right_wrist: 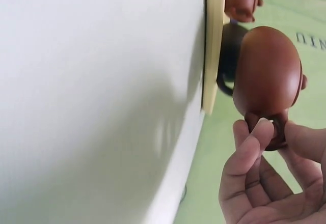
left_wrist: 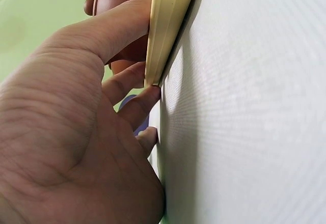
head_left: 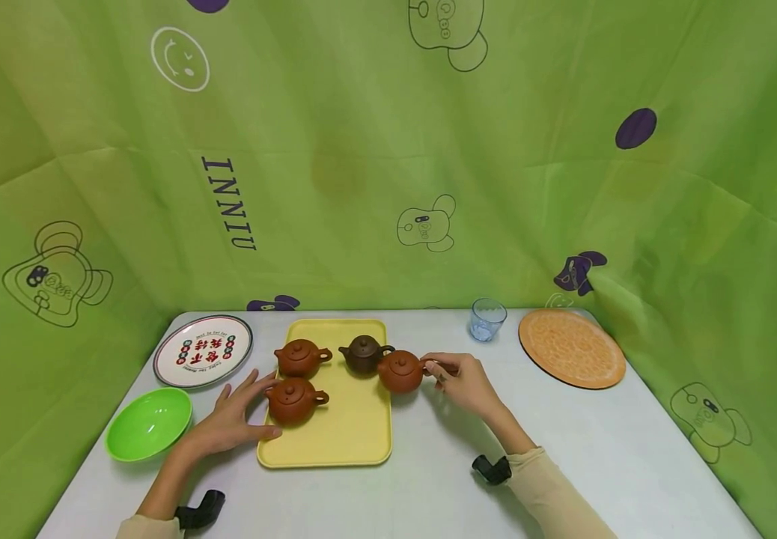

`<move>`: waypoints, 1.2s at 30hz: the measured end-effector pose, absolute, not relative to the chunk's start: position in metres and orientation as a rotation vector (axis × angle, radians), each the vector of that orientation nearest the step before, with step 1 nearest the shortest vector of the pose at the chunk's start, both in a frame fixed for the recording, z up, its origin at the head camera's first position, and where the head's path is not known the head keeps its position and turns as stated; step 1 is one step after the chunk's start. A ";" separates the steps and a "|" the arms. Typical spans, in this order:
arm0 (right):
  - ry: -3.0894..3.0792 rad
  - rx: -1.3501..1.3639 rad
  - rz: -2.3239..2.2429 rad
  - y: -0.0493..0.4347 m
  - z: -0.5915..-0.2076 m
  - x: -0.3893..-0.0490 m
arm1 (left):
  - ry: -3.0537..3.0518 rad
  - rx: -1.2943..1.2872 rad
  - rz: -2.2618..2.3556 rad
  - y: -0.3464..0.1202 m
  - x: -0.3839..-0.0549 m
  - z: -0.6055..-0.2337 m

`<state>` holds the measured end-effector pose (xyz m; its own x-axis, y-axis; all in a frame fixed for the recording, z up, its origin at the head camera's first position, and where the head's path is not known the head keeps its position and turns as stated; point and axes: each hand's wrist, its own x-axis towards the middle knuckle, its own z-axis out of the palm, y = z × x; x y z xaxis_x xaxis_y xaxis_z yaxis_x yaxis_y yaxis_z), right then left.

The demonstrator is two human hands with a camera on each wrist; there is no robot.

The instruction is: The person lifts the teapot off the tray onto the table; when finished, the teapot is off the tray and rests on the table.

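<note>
In the head view my right hand [head_left: 461, 383] pinches the handle of a reddish-brown teapot [head_left: 400, 373], whose body overlaps the tray's right edge. The right wrist view shows this teapot [right_wrist: 267, 68] raised above the table. My left hand [head_left: 230, 421] spreads thumb and fingers along the left edge of the yellow tray [head_left: 341, 445], touching its rim, beside the nearer reddish-brown teapot [head_left: 292, 402]. Behind that one on the tray stands another reddish-brown teapot [head_left: 299, 358]. A dark brown teapot [head_left: 363, 355] stands at the tray's right side, behind the held one.
A green bowl [head_left: 149, 424] and a white patterned plate [head_left: 203, 350] lie left of the tray. At the back right are a clear blue glass [head_left: 486, 320] and a round orange-brown mat [head_left: 572, 349]. Green printed cloth [head_left: 334, 187] hangs around the white table [head_left: 564, 434].
</note>
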<state>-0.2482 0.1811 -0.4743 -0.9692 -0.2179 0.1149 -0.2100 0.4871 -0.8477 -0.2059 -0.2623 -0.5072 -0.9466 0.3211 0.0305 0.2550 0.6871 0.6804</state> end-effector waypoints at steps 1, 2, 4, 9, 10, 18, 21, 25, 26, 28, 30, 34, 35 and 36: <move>2.706 -0.380 -1.543 0.184 -0.474 -0.249 | 2.800 0.479 1.109 -0.262 -0.206 -0.507; 2.709 -0.370 -1.545 0.186 -0.473 -0.250 | 2.801 0.483 1.111 -0.262 -0.206 -0.507; 2.717 -0.357 -1.546 0.191 -0.472 -0.251 | 2.801 0.488 1.110 -0.262 -0.205 -0.507; 2.733 -0.307 -1.556 0.201 -0.474 -0.256 | 2.804 0.474 1.100 -0.262 -0.205 -0.508; 2.736 -0.295 -1.556 0.203 -0.475 -0.257 | 2.803 0.475 1.100 -0.262 -0.205 -0.508; 2.757 -0.236 -1.580 0.208 -0.478 -0.262 | 2.810 0.490 1.111 -0.262 -0.205 -0.508; 2.767 -0.226 -1.580 0.209 -0.480 -0.264 | 2.818 0.500 1.106 -0.263 -0.205 -0.509; 2.757 -0.201 -1.587 0.212 -0.485 -0.268 | 2.819 0.507 1.108 -0.262 -0.205 -0.508; 2.749 -0.184 -1.593 0.212 -0.486 -0.269 | 2.817 0.506 1.111 -0.262 -0.205 -0.508; 2.742 -0.176 -1.596 0.213 -0.488 -0.271 | 2.815 0.504 1.113 -0.262 -0.205 -0.507; 2.744 -0.175 -1.589 0.213 -0.490 -0.273 | 2.813 0.499 1.108 -0.262 -0.205 -0.507; 2.753 -0.163 -1.581 0.215 -0.492 -0.277 | 2.812 0.485 1.099 -0.261 -0.204 -0.507; 2.752 -0.162 -1.582 0.215 -0.492 -0.278 | 2.811 0.483 1.097 -0.261 -0.204 -0.506; 2.749 -0.160 -1.582 0.215 -0.492 -0.279 | 2.810 0.482 1.097 -0.261 -0.204 -0.506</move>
